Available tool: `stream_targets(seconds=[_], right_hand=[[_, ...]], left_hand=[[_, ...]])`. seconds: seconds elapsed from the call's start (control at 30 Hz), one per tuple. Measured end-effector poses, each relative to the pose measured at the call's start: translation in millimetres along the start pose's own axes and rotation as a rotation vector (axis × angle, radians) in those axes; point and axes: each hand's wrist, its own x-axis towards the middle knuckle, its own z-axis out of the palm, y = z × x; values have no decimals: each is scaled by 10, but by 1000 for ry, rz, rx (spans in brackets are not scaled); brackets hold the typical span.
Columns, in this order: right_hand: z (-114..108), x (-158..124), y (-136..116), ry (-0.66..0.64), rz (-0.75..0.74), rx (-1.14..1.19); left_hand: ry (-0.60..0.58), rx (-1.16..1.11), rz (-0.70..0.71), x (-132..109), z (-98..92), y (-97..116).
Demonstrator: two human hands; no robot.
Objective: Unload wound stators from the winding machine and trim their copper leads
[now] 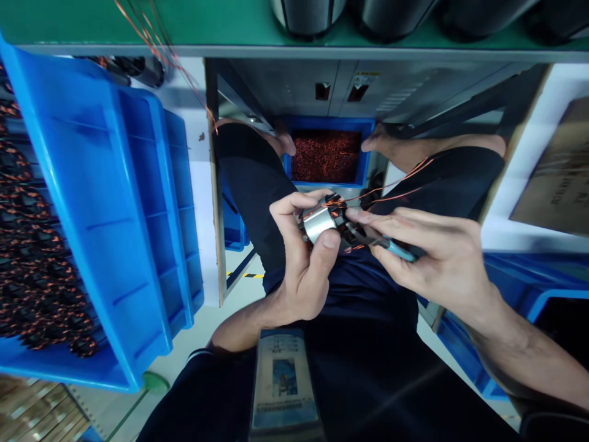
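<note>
Wire-wound metal core: where do you see it?

Middle of the view, above the lap, between the two hands. Its silver side faces up, and its black end with copper windings is turned to the right.

Take me across from the left, then.

At the far left is a large blue bin full of copper-and-black wound parts. Next comes the left hand, grasping the core, thumb at its near side and fingers around the far side.

And beyond the core?

A small blue bin sits between the feet, holding copper-coloured bits. Then there's a blue-handled tool, its dark end at the core's wound end; whether it touches, I can't tell.

Who has the tool?

The right hand, gripping it, fingertips close beside the windings. Loose copper wires stretch from the core up to the right, over the knee.

Anything further right?

Brown cardboard, with another blue bin below it in the view.
</note>
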Motion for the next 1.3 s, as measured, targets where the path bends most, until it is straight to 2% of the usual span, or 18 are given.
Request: stream_targets(seconds=[0.13,0.27,0.4,0.63,0.87,1.0,1.2,1.3], right_hand=[[42,38,65,20,49,40],[27,58,22,28,2,-91],[6,60,-56,53,-26,-185],[20,57,-95,80,-31,-210],[27,52,-47,106,-58,-309],[21,58,-89,79,-48,-319],[50,61,-80,78,-116,-252],[74,51,-98,78,-56,-174]], left_hand=[[6,-205,33,84,50,44],[22,-394,10,133,115,170],[37,-471,-11,139,153,248],[27,-500,-22,118,143,241],[47,-601,-154,140,125,315],[39,-585,-135,135,132,303],[-14,-522,-80,103,104,221],[-24,-462,-35,104,94,178]])
